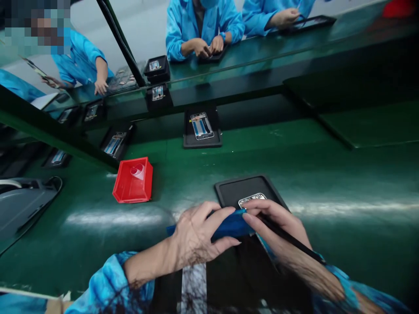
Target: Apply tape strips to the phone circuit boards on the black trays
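My left hand [199, 233] is closed on a dark blue, film-like strip [231, 226], thumb below it and fingers above. At the strip's right end, my right hand [278, 222] pinches thumb and forefinger together at a small bright-blue edge. A slim black stick-like thing [294, 244] runs along the right palm towards the wrist; its kind is unclear. Under the hands lies a phone frame [253, 198] with a silvery rim, mostly hidden. It rests on a black tray [234, 187], whose near part is covered by my hands.
A red bin [132, 194] holding a small clear-and-white piece stands left on the green bench [183, 174]. Beyond is another black tray [203, 144] with a phone frame [202, 125]. A grey machine [26, 205] and a slanting post [59, 131] are at left. Several co-workers sit opposite.
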{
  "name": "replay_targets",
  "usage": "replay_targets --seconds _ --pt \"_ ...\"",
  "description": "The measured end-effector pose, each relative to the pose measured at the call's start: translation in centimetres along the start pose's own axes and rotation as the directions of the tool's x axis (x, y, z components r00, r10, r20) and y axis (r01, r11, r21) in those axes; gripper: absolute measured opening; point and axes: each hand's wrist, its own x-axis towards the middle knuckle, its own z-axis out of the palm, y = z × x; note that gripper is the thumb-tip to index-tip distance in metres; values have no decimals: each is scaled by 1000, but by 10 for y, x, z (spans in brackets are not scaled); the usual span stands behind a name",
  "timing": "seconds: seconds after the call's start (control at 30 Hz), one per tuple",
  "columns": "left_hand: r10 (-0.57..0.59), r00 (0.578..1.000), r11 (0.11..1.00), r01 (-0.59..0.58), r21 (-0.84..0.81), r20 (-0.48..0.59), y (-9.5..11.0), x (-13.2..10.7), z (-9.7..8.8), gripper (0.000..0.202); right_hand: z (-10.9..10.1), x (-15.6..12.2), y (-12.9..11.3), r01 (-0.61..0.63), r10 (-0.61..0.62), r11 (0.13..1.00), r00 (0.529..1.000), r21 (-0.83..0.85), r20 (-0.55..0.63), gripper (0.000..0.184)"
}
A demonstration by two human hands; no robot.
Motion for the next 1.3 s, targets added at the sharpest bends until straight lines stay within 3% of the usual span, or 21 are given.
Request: replay_targets --seconds 0.17,0.37,0.43,0.6,0.8,0.93,1.07,1.2,1.3 --pt "-20 991 999 24 -34 133 -8 0 6 45 -3 -4 10 128 -124 988 991 -83 60 23" --pt "-34 966 993 61 -98 254 -10 4 -1 46 -12 -6 8 418 -399 877 908 -235 129 48" --pt "-27 960 992 60 -110 278 -9 4 -3 46 -11 -5 7 431 -408 864 902 -260 139 49" --pt "4 955 989 40 -143 296 -9 4 1 32 -7 -3 6 339 -304 905 938 -258 165 35" --pt "-70 973 981 107 -160 220 -15 4 8 25 -9 -6 10 298 -304 919 952 -258 16 32" --pt "-27 985 986 54 -158 169 -15 5 9 20 -8 -5 11 275 -273 939 961 -206 37 25" --pt "-5 1000 996 3 -94 -17 -11 7 11 21 -7 -3 7 166 -161 983 985 -81 68 12" --pt "170 948 983 -142 120 -270 -7 5 14 33 -5 -7 7 31 -31 999 1000 8 -1 9" --pt "269 931 953 -219 210 -249 -6 2 15 40 -2 -11 9 -36 35 997 999 65 7 8"
